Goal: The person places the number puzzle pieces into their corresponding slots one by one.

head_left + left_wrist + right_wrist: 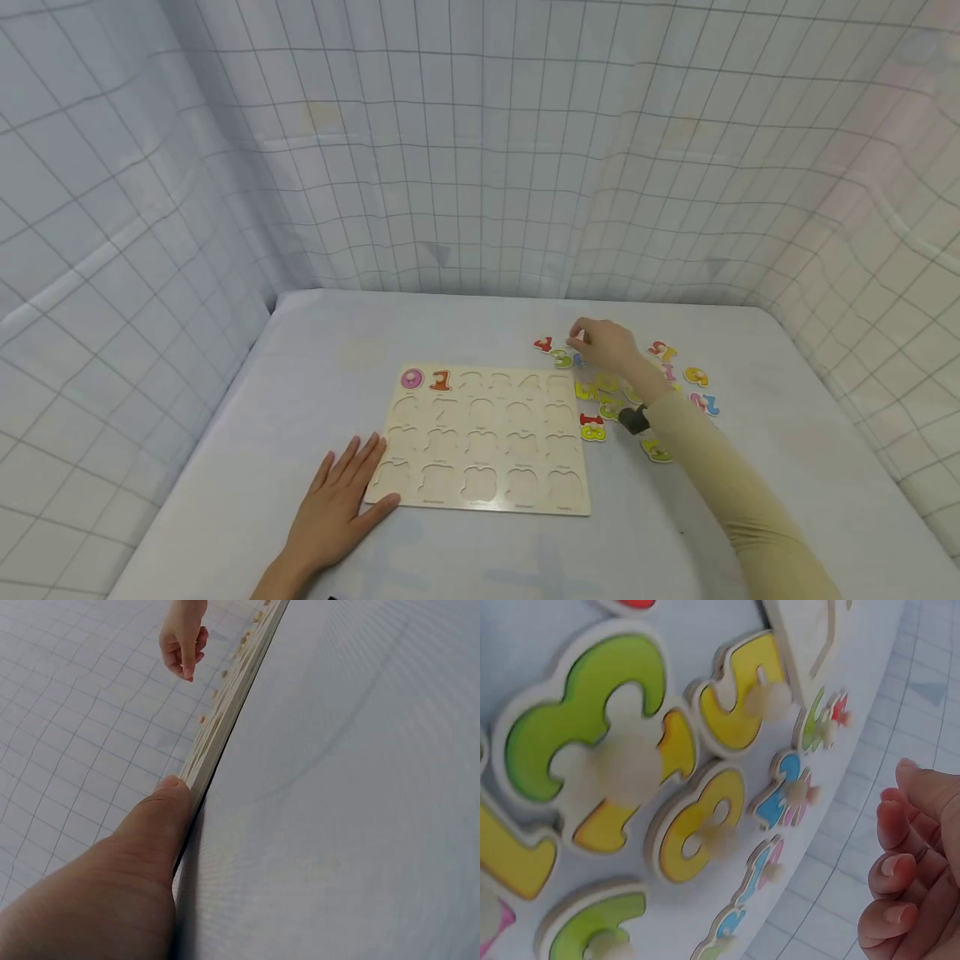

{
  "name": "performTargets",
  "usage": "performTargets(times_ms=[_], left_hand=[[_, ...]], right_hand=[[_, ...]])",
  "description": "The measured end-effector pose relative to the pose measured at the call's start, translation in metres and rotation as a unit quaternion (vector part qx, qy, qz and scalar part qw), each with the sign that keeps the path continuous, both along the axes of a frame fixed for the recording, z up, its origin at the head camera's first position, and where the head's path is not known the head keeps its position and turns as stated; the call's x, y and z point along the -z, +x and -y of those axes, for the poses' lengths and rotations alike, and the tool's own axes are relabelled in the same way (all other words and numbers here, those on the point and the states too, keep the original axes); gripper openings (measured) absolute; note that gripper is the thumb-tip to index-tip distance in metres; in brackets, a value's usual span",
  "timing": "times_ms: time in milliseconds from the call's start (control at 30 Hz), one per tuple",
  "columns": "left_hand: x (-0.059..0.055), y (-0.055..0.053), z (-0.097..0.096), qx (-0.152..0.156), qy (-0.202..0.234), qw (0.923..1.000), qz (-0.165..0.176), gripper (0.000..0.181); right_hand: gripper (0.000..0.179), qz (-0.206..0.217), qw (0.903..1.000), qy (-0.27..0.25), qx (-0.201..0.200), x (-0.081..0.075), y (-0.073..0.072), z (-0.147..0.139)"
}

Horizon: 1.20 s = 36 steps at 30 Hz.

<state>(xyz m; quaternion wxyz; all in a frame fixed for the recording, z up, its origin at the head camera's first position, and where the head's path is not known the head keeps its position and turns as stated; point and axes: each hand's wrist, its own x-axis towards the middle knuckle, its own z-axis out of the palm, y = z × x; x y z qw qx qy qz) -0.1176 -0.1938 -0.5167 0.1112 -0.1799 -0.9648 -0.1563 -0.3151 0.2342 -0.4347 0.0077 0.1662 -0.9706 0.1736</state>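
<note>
My right hand (606,346), fingers loosely curled and seemingly empty, hangs over the far end of the number pieces (611,408), the red 4 (543,344) just left of it, the wooden puzzle board (498,452) nearer me, leftward, touching my flat left hand (333,512).

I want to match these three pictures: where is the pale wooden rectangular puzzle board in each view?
Head: board at lower centre, right of the left hand.
Left wrist: board edge-on, slanting up from the left hand.
Right wrist: part of the board, top, right of centre.
Shared landmark: the right hand.
</note>
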Motion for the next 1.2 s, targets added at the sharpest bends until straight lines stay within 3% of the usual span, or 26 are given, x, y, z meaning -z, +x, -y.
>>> performTargets(times_ms=[200,400,667,867,1000,1200], left_hand=[[-0.002,0.001,0.000,0.003,0.003,1.0000,-0.007,0.076],[-0.004,0.002,-0.002,0.005,0.003,1.0000,-0.007,0.076],[-0.002,0.001,-0.002,0.005,-0.001,0.9999,-0.009,0.076],[-0.001,0.000,-0.002,0.005,-0.003,1.0000,-0.007,0.076],[-0.002,0.000,-0.002,0.002,-0.005,1.0000,-0.008,0.077],[-0.002,0.001,-0.001,0.001,-0.007,0.9999,-0.009,0.077]], right_hand=[[0.022,0.033,0.9987,0.037,0.005,0.006,-0.004,-0.019],[0.017,0.078,0.9963,0.036,0.006,0.012,-0.003,-0.026],[0.015,0.088,0.9950,0.047,-0.001,0.020,-0.004,-0.030],[0.011,0.080,0.9944,0.069,-0.003,0.019,-0.005,-0.030],[0.011,0.052,0.9946,0.088,-0.020,0.011,-0.003,-0.026],[0.017,0.020,0.9960,0.067,-0.057,0.003,0.003,-0.004]])
